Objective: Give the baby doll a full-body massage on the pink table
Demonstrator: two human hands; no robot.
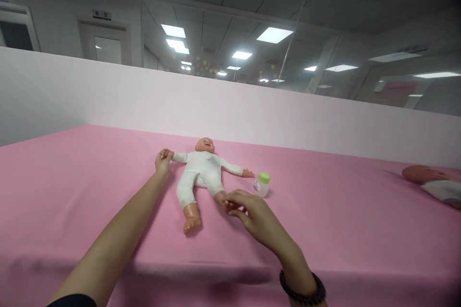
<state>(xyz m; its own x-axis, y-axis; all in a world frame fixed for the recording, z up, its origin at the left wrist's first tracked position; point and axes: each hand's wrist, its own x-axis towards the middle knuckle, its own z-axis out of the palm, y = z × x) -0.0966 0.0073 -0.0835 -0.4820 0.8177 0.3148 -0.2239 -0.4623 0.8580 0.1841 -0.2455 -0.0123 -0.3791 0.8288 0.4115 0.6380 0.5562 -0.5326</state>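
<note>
A baby doll in a white suit lies on its back on the pink-covered table, head toward the white panel and bare feet toward me. My left hand is closed around the doll's small hand at the left, its arm stretched out sideways. With fingers and thumb, my right hand grips the doll's foot on the right side. The other foot rests free on the cloth. Just beyond my right hand stands a small clear bottle with a green cap, close to the doll's other hand.
A pink cloth covers the table and drops over its front edge. Along the back runs a low white panel. At the far right lies a second doll, partly cut off. Behind are windows, doors and ceiling lights.
</note>
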